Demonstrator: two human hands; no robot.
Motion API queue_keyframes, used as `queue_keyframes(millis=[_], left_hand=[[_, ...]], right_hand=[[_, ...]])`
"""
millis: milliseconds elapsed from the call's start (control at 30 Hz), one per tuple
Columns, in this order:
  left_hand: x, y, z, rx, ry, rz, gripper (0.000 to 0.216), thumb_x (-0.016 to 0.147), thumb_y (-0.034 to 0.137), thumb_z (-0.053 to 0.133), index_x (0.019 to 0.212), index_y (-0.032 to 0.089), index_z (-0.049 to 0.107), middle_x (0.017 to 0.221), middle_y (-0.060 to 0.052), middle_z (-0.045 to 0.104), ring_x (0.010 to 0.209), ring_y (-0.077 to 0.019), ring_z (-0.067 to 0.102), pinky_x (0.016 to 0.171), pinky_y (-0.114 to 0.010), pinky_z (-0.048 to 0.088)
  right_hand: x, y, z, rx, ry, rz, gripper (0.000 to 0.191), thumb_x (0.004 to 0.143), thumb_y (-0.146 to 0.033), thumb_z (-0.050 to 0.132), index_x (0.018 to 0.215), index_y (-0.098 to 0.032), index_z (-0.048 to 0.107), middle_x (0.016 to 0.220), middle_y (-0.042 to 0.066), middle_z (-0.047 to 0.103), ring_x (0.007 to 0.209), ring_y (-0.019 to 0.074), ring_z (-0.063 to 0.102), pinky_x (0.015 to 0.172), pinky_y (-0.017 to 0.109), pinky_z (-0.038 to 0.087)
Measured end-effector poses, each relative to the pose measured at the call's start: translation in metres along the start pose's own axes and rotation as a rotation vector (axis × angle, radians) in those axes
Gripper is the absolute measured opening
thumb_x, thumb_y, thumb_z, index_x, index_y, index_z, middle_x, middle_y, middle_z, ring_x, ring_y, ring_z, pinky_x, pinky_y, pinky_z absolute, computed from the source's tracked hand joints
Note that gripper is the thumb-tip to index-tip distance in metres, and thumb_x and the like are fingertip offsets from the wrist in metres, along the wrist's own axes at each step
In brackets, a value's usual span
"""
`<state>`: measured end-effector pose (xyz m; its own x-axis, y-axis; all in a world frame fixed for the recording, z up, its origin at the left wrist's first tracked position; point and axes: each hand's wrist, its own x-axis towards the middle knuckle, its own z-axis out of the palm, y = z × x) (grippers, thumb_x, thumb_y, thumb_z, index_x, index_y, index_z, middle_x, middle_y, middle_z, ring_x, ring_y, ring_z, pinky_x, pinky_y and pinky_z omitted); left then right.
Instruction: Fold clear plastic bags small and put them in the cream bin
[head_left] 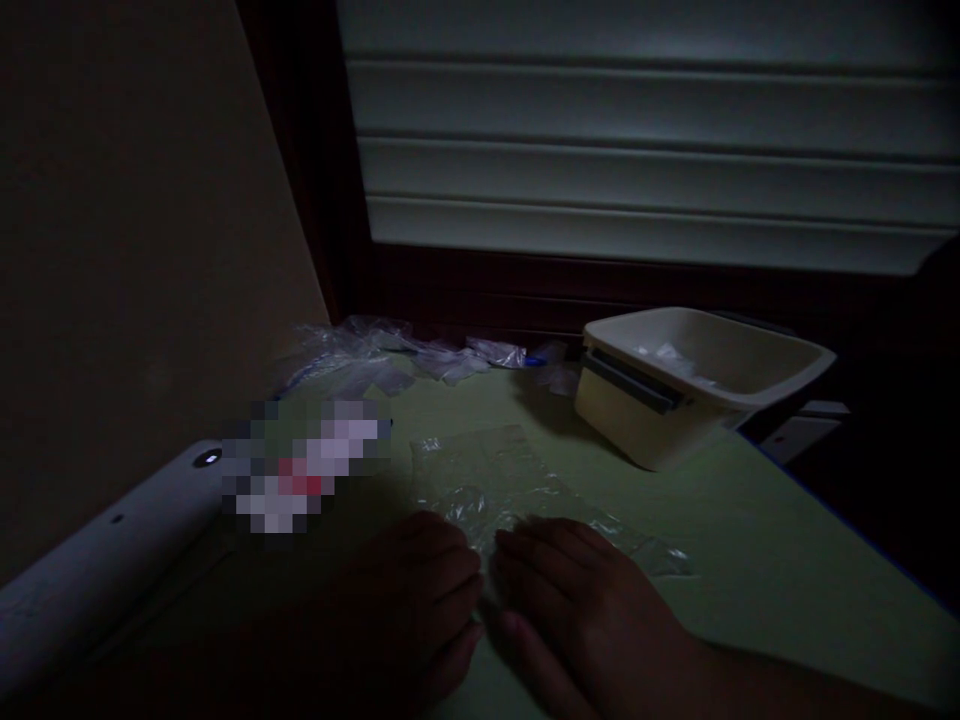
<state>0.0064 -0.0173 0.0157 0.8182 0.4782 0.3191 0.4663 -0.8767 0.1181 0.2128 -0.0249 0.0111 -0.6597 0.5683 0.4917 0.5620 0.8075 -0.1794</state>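
A clear plastic bag (487, 470) lies spread and wrinkled on the pale green tabletop (787, 560), just in front of my hands. My left hand (427, 600) rests at its near edge, palm down, with the fingers bent loosely and the thumb apart. Close beside it, my right hand (585, 610) lies palm down over the bag's near part, its fingers stretched toward the left and its thumb apart. I see nothing held in either hand, though the undersides of both are hidden and the scene is dim.
A cream plastic bin (622, 405) with dark handles, holding some clear plastic, stands back right near the table edge. Crumpled clear bags (442, 355) lie along the back. At left are a long white device (120, 540) and a blurred-out object (307, 470). White slats (645, 170) rise behind.
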Motion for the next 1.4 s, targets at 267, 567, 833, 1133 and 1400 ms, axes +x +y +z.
queue_keyframes(millis=[267, 567, 833, 1133, 1400], left_hand=[[0.0, 0.003, -0.001, 0.08, 0.062, -0.016, 0.018, 0.092, 0.014, 0.047, 0.078, 0.014, 0.058, 0.08, -0.003, 0.06, 0.075, -0.0185, 0.05, 0.075, -0.034, 0.042], [0.001, 0.0, 0.005, 0.103, 0.147, -0.109, 0.019, 0.09, 0.01, 0.044, 0.079, 0.015, 0.058, 0.079, -0.003, 0.061, 0.076, -0.0201, 0.052, 0.086, -0.039, 0.04], [0.001, 0.004, -0.002, 0.159, 0.085, -0.039, 0.012, 0.086, 0.009, 0.051, 0.077, 0.015, 0.056, 0.08, -0.002, 0.06, 0.07, -0.0183, 0.05, 0.065, -0.032, 0.04], [0.001, 0.004, 0.0, 0.148, 0.072, -0.095, 0.01, 0.087, 0.012, 0.052, 0.078, 0.016, 0.055, 0.079, -0.002, 0.061, 0.071, -0.019, 0.052, 0.068, -0.034, 0.041], [0.002, 0.003, 0.0, 0.147, 0.093, -0.158, 0.007, 0.083, 0.009, 0.052, 0.084, 0.016, 0.054, 0.09, -0.005, 0.062, 0.078, -0.0214, 0.054, 0.074, -0.036, 0.045]], right_hand=[[0.002, 0.0, -0.003, 0.002, 0.044, -0.047, 0.022, 0.088, -0.02, 0.048, 0.089, -0.011, 0.069, 0.086, 0.01, 0.072, 0.078, 0.0249, 0.064, 0.071, 0.038, 0.052], [-0.001, 0.002, 0.004, 0.057, 0.071, -0.141, 0.026, 0.091, -0.023, 0.048, 0.102, -0.009, 0.068, 0.091, 0.011, 0.073, 0.082, 0.023, 0.067, 0.071, 0.035, 0.053], [0.0, 0.001, -0.001, -0.023, 0.121, -0.152, 0.026, 0.091, -0.021, 0.045, 0.089, -0.012, 0.069, 0.08, 0.009, 0.072, 0.069, 0.0217, 0.064, 0.06, 0.033, 0.051], [-0.001, 0.002, 0.004, -0.046, 0.129, -0.172, 0.029, 0.088, -0.018, 0.044, 0.067, -0.016, 0.064, 0.06, 0.004, 0.062, 0.056, 0.0175, 0.054, 0.052, 0.03, 0.041], [-0.002, 0.005, 0.005, 0.014, 0.049, -0.215, 0.025, 0.085, -0.015, 0.041, 0.078, -0.015, 0.065, 0.067, 0.006, 0.064, 0.061, 0.0198, 0.055, 0.056, 0.031, 0.044]])
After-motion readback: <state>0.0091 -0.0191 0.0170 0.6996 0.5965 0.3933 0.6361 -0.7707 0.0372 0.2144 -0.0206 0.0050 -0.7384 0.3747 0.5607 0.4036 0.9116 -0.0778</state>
